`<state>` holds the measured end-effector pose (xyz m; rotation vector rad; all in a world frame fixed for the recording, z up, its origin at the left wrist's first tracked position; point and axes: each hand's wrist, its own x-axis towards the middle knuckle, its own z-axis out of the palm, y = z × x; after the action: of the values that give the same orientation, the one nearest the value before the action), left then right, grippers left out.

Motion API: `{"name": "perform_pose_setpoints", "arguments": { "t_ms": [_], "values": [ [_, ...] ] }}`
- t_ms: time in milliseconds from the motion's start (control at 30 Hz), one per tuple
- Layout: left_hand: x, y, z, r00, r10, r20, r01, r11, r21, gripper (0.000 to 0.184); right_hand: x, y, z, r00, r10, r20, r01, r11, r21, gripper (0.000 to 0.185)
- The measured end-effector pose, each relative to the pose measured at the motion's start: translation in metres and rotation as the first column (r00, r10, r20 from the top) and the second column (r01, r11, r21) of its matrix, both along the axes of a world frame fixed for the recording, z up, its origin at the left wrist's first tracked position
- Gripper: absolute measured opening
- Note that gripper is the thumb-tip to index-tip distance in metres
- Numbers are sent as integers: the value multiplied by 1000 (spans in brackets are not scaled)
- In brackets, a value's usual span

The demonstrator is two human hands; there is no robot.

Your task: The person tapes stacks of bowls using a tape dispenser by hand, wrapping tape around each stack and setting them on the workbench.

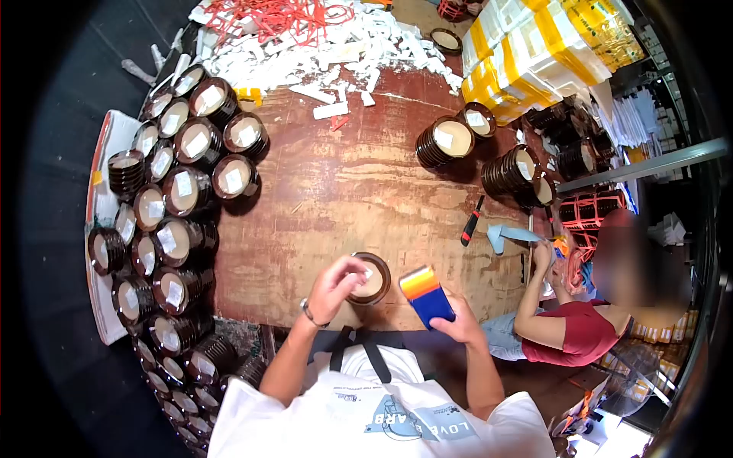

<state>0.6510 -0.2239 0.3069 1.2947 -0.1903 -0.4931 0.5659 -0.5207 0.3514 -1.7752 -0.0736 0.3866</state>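
Note:
My left hand (336, 288) is over the left side of a brown-rimmed round dish (373, 288) with a beige centre, near the table's front edge. Its fingers are bent over a small white label on the dish; whether they pinch anything is too small to tell. To the right, my right hand (460, 320) holds a blue block with orange and yellow bands (428, 299), gripped at its lower right part. The block is apart from the dish.
Stacks of brown dishes (174, 238) line the left side; more stacks (452, 137) stand at the back right. White foam scraps (328, 61) lie at the back, beside taped boxes (527, 57). A red-black tool (473, 222) lies right. A co-worker (573, 333) is at the right.

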Motion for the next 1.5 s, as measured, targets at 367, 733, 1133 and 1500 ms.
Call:
{"name": "perform_pose_setpoints", "arguments": {
  "t_ms": [367, 733, 1133, 1500],
  "values": [
    [-10, 0, 118, 766, -523, 374, 487, 852, 194, 43, -13, 32, 88, 875, 342, 342, -308, 939, -151, 47],
    [-47, 22, 174, 646, -303, 700, 421, 907, 3, 39, -39, 32, 117, 437, 551, 711, -141, 822, -551, 23],
    [-75, 17, 206, 389, -322, 863, -68, 924, 375, 50, -34, 27, 134, 382, 630, 676, 89, 703, -705, 23],
    [-81, 43, 141, 884, -345, 315, 276, 930, 244, 40, -35, 46, 121, 697, 604, 386, -296, 734, -612, 32]
  ]
}}
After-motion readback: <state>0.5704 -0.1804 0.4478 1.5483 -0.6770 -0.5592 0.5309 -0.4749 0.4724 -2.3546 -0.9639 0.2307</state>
